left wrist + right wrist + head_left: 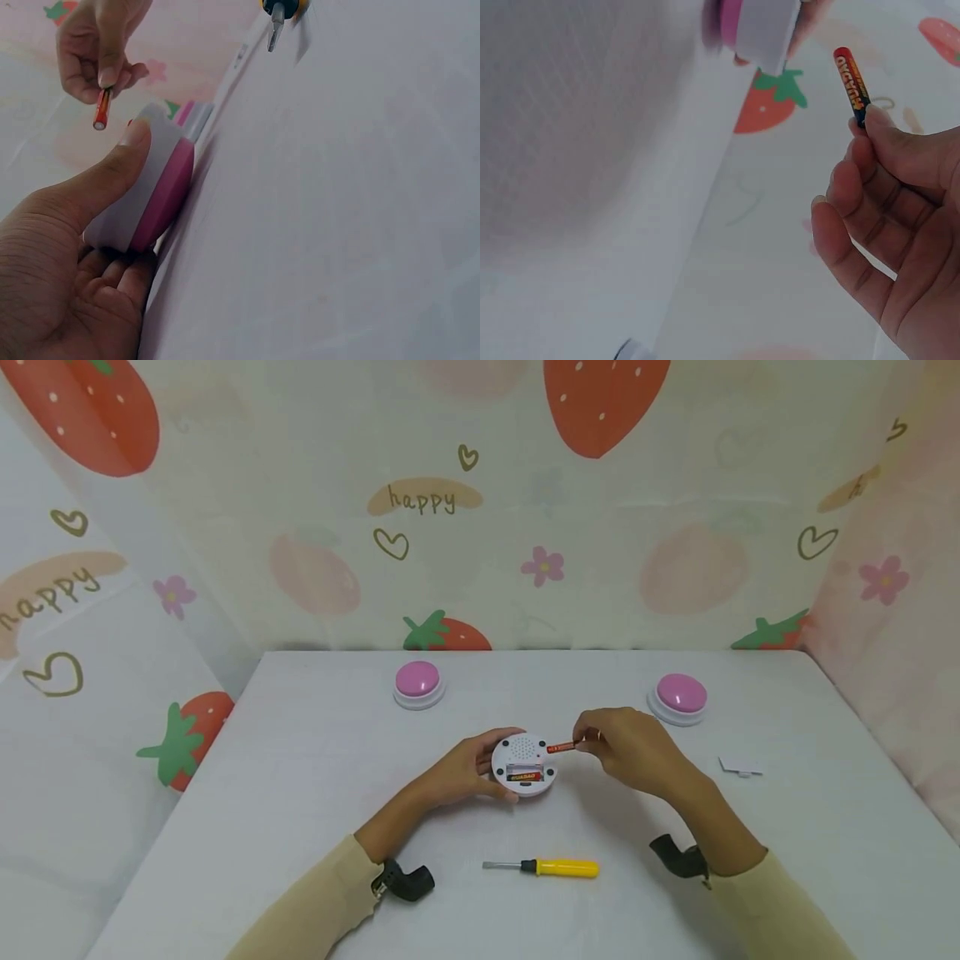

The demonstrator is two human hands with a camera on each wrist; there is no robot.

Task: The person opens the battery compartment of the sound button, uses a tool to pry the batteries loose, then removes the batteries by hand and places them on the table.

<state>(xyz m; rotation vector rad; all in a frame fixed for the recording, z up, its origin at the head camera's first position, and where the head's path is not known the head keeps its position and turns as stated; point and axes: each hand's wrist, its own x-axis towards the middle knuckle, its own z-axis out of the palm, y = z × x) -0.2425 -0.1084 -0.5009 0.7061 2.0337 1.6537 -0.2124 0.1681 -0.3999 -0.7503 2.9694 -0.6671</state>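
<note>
My left hand (468,768) grips a round push-button device (524,747) by its left edge, thumb and fingers on either side. Its white underside, with speaker holes and small dark feet, faces up toward the head camera; the pink side shows below in the left wrist view. In the uncovered battery compartment (514,768) lies one red-and-black battery (526,777). Between thumb and fingertip, my right hand (633,752) pinches a second battery (852,84) by its dark end. The battery's red end points at the device's upper right edge.
Two pink-topped push buttons stand farther back, one at left (417,685) and one at right (678,698). A small white cover (740,767) lies at right. In front of the device is a yellow-handled screwdriver (542,867), its tip to the left. Printed cloth walls border the table (300,710).
</note>
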